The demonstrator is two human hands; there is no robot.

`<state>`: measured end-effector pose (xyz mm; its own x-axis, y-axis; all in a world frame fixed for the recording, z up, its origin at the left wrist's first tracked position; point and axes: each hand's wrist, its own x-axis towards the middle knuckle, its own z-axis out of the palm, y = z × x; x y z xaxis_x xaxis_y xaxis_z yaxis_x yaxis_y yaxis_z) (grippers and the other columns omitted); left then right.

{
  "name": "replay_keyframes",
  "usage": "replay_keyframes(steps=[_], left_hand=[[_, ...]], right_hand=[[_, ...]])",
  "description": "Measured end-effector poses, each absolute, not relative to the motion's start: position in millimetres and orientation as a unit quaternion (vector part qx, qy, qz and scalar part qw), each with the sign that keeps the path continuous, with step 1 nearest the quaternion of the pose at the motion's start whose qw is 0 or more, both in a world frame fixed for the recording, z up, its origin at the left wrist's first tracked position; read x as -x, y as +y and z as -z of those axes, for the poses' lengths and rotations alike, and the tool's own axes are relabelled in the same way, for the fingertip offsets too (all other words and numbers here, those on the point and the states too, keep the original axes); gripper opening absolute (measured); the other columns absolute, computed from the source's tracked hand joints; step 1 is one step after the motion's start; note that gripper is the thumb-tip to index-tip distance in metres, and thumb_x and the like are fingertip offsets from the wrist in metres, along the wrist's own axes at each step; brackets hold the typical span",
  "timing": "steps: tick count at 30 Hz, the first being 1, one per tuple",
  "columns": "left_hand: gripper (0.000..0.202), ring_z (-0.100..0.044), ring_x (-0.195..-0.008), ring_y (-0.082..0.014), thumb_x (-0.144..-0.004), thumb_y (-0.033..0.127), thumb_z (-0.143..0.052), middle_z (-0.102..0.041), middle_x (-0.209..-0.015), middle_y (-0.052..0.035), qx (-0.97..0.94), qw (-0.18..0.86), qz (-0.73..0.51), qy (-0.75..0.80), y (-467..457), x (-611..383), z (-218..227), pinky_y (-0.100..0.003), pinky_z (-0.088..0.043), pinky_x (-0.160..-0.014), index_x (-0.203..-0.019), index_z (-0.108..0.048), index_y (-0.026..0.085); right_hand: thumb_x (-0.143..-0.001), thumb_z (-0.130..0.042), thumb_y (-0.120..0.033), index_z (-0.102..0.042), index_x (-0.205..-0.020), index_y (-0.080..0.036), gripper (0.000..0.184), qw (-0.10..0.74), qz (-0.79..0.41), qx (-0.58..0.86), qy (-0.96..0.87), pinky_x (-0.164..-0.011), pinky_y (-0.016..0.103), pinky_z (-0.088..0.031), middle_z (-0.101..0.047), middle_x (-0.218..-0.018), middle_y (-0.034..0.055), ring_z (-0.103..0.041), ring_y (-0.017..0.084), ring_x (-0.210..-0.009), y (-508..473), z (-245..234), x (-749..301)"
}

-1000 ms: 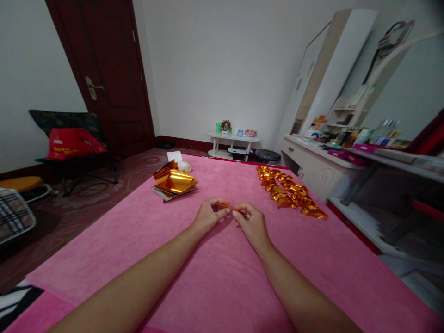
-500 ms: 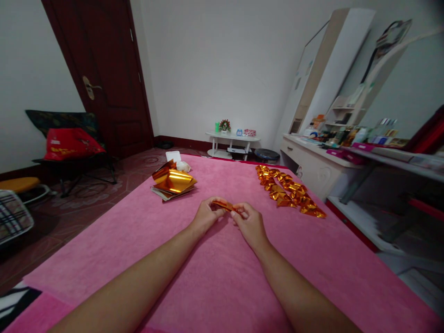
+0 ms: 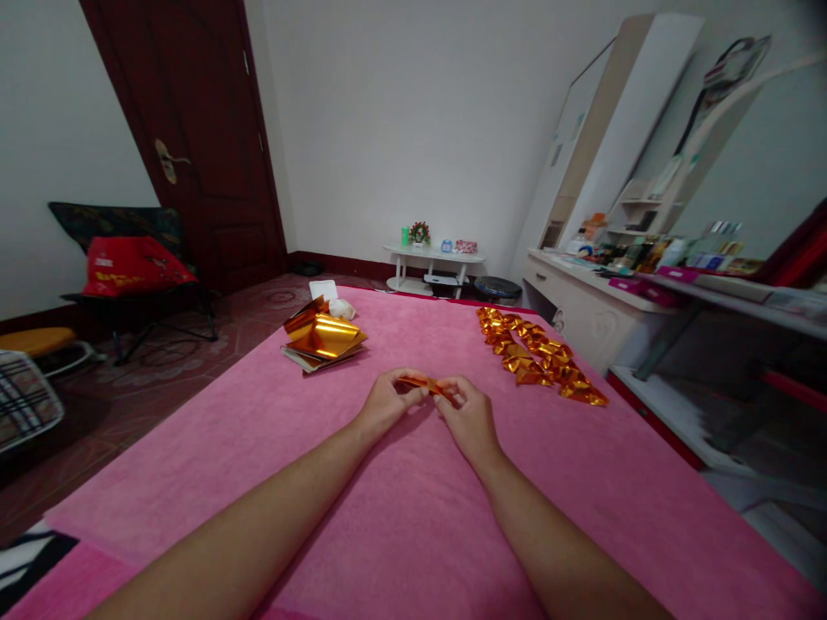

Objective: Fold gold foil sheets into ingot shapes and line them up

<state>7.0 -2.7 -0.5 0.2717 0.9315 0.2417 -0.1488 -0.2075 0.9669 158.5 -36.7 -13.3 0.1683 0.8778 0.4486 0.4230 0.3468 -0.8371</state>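
Note:
Between both hands is a narrow folded piece of gold foil paper, held just above the pink cloth. My left hand pinches its left end, thumb in front and fingers behind. Its right end is gripped by my right hand, with the thumb close to the left one. Fingers cover much of the strip. Beyond my left hand lies a loose stack of gold foil sheets. To the right, folded gold foil pieces sit in two rows on the cloth.
A crumpled white item and a white tray-like thing lie behind the stack. A white dresser with bottles stands at the right. A chair bearing a red bag is at the left, and a small white table at the far wall.
My thumbs have drawn closer together at the middle of the foil paper, and my right hand has shifted slightly. The stack and the folded pieces stay put.

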Motion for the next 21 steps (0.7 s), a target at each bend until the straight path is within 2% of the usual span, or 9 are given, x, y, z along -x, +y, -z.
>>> replay_keyframes(steps=[6,10,13,15,18,21], left_hand=[[0.022,-0.064,-0.074,-0.0163,-0.068,0.014,-0.058,-0.071,-0.087,-0.0082,-0.633,0.491,-0.483,0.353,0.4,-9.5,7.7,-0.025,-0.048,-0.069,-0.087,-0.068,0.011],[0.03,-0.063,-0.077,-0.0175,-0.074,0.021,-0.057,-0.071,-0.088,-0.0071,-0.696,0.334,-0.447,0.453,-3.9,-5.4,3.1,-0.026,-0.045,-0.071,-0.102,-0.066,0.013],[0.027,-0.062,-0.079,-0.0202,-0.082,0.038,-0.054,-0.071,-0.085,-0.0069,-0.765,0.179,-0.324,0.527,-10.7,-1.3,-5.8,-0.027,-0.042,-0.069,-0.09,-0.07,0.019],[0.033,-0.062,-0.081,-0.0215,-0.086,0.042,-0.047,-0.071,-0.085,-0.0082,-0.793,0.114,-0.26,0.539,-14.0,0.2,-10.7,-0.027,-0.04,-0.068,-0.084,-0.071,0.019],[0.037,-0.063,-0.082,-0.0224,-0.09,0.038,-0.039,-0.071,-0.087,-0.0102,-0.812,0.068,-0.219,0.537,-15.3,0.8,-13.5,-0.028,-0.04,-0.068,-0.085,-0.07,0.019],[0.038,-0.064,-0.082,-0.0234,-0.091,0.038,-0.037,-0.07,-0.086,-0.0114,-0.816,0.058,-0.196,0.54,-14.9,0.8,-13.5,-0.029,-0.04,-0.069,-0.086,-0.07,0.019]], right_hand=[[-0.072,-0.053,-0.026,-0.065,-0.081,-0.02,0.016,0.537,-0.201,0.573,-0.585,-0.055,0.023,-0.047,-0.067,-0.073,0.0001,-0.06,0.015,-0.062,-38.3,11.5,-160.5],[-0.07,-0.05,-0.023,-0.065,-0.073,-0.02,0.015,0.527,-0.184,0.593,-0.581,-0.057,0.024,-0.046,-0.066,-0.067,-0.0006,-0.059,0.015,-0.062,-39.5,8.1,-163.4],[-0.071,-0.05,-0.024,-0.064,-0.071,-0.019,0.015,0.532,-0.186,0.59,-0.578,-0.055,0.023,-0.044,-0.065,-0.065,-0.0003,-0.058,0.015,-0.06,-37.9,8.7,-166.5],[-0.072,-0.05,-0.027,-0.065,-0.076,-0.019,0.017,0.535,-0.186,0.593,-0.571,-0.051,0.023,-0.043,-0.064,-0.062,-0.0004,-0.057,0.015,-0.057,-35.5,10.8,-168.1],[-0.075,-0.05,-0.03,-0.065,-0.083,-0.018,0.021,0.521,-0.186,0.611,-0.567,-0.049,0.022,-0.041,-0.063,-0.06,-0.0007,-0.056,0.015,-0.053,-32.3,13.5,-169.3],[-0.079,-0.048,-0.03,-0.066,-0.078,-0.019,0.021,0.477,-0.164,0.629,-0.591,-0.05,0.022,-0.04,-0.063,-0.059,-0.0009,-0.056,0.014,-0.052,-32.7,12.1,-169.3]])
